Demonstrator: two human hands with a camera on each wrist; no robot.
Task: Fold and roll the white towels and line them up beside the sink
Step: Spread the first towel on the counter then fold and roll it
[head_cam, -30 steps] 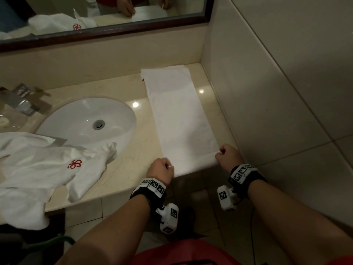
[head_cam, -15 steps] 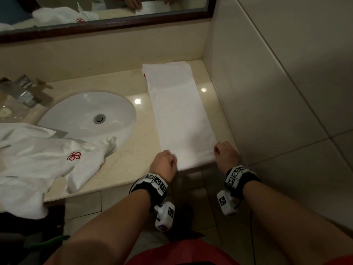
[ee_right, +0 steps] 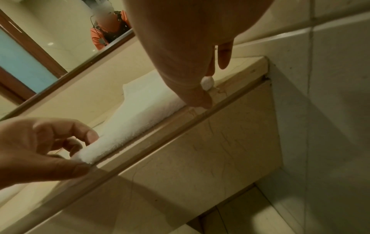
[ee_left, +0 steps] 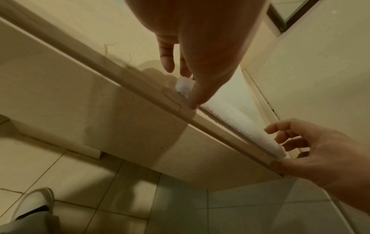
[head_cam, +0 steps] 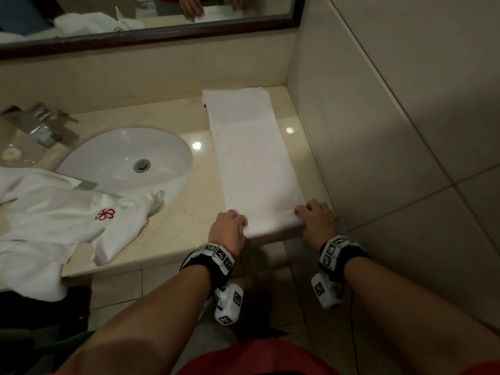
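On the beige marble counter (head_cam: 173,212), beside our white sink (head_cam: 121,158) with crumpled towels (head_cam: 54,220) draped at its near rim, our left hand (head_cam: 228,230) and right hand (head_cam: 318,219) curl round the folded towel's (head_cam: 254,158) rolled near end.

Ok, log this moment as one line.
step: starting roll | towel: folded strip, right of sink | left hand: near-left corner | right hand: near-right corner

Folded towel (head_cam: 254,158) lies on counter (head_cam: 189,212), right of sink (head_cam: 127,158).
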